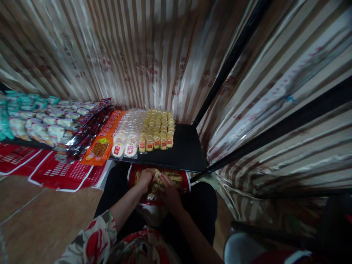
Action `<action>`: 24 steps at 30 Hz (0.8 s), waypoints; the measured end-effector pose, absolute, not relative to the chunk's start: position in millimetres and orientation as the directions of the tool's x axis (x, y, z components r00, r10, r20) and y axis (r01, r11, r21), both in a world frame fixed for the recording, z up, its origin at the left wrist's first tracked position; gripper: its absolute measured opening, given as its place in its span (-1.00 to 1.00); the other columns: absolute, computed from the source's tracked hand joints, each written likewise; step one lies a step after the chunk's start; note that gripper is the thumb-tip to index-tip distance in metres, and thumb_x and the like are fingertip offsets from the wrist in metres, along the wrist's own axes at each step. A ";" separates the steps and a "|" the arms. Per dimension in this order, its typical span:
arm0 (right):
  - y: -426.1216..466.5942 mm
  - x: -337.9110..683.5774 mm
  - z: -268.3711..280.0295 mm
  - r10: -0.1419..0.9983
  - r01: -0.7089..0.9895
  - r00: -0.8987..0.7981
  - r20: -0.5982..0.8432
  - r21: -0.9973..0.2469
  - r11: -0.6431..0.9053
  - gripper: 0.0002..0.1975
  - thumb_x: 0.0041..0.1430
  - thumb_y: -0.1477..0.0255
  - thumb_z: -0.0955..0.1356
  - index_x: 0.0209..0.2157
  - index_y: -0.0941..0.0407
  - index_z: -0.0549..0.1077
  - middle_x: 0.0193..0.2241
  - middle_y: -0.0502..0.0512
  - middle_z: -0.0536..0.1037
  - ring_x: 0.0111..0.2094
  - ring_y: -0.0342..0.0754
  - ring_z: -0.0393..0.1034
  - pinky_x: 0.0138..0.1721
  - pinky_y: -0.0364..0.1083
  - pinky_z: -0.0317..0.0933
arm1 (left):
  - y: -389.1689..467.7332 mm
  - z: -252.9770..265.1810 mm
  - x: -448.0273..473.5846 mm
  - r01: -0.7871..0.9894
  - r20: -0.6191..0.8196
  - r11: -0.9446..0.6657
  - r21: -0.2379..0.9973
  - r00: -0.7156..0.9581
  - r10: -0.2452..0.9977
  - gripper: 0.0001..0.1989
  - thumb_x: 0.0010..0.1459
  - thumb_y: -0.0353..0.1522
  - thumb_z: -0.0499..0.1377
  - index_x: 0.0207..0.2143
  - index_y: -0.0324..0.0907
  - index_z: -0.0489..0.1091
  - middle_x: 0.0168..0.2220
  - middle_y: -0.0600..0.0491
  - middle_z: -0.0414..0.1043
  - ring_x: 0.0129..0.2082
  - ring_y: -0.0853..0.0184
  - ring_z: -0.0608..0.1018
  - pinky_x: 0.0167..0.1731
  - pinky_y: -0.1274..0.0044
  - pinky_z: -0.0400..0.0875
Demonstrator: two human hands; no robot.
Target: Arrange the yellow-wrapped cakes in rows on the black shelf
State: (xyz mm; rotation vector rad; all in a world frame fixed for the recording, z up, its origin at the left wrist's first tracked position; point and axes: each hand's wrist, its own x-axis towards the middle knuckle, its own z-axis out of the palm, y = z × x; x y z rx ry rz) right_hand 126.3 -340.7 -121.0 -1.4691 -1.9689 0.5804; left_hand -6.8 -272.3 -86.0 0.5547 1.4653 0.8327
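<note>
Between my knees is a red bag (187, 185) with white edging, filled with small yellowish wrapped snacks (173, 177). Both hands are inside its opening. My left hand (146, 178) curls its fingers at the left side of a pale wrapped snack (157, 173). From the right, my right hand (169, 190) presses its fingers, close together, against the same snack. Dim light and the fingers hide part of it. Just beyond the bag, yellow wrapped snacks (156, 141) stand in tight rows on a black shelf (185, 146).
Left of the yellow rows are round white packets (123, 145), an orange packet (103, 141), dark red packets (88, 128), white packets (41, 124) and green packets (22, 102). Red bags (66, 170) hang below the shelf's front edge. Striped curtain (154, 55) and black poles (231, 55) enclose the right.
</note>
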 end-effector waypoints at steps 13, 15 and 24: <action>-334.6 134.2 -89.5 0.985 0.364 0.164 0.048 -0.931 -0.015 -0.58 0.13 0.24 0.25 -0.03 0.14 0.40 -0.18 0.19 0.56 -0.22 0.01 0.47 -0.19 -0.04 0.36 | -277.6 -56.9 -9.0 -0.117 -0.551 0.563 0.818 0.121 0.826 -0.85 -0.02 -0.37 0.13 -0.38 -0.22 0.43 -0.46 0.10 0.46 -0.53 0.49 0.42 -0.60 0.70 0.18; -328.9 137.5 -87.4 0.975 0.199 0.221 -0.022 -0.978 -0.067 -0.54 0.11 0.17 0.25 -0.05 0.17 0.41 -0.28 0.17 0.58 -0.30 0.00 0.49 -0.30 -0.07 0.38 | -275.4 -60.5 -8.2 -0.131 -0.534 0.555 0.822 0.163 0.830 -0.82 -0.04 -0.35 0.14 -0.36 -0.24 0.43 -0.42 0.07 0.48 -0.51 0.48 0.44 -0.61 0.70 0.17; -310.3 154.6 -82.8 0.895 -0.026 0.406 -0.185 -0.981 -0.191 -0.52 0.04 0.11 0.30 -0.14 0.19 0.46 -0.53 0.05 0.53 -0.51 -0.08 0.39 -0.52 -0.14 0.29 | -277.5 -65.3 5.0 -0.204 -0.496 0.529 0.824 0.192 0.847 -0.70 -0.12 -0.31 0.25 -0.31 -0.25 0.35 -0.54 0.12 0.42 -0.57 0.49 0.44 -0.57 0.67 0.21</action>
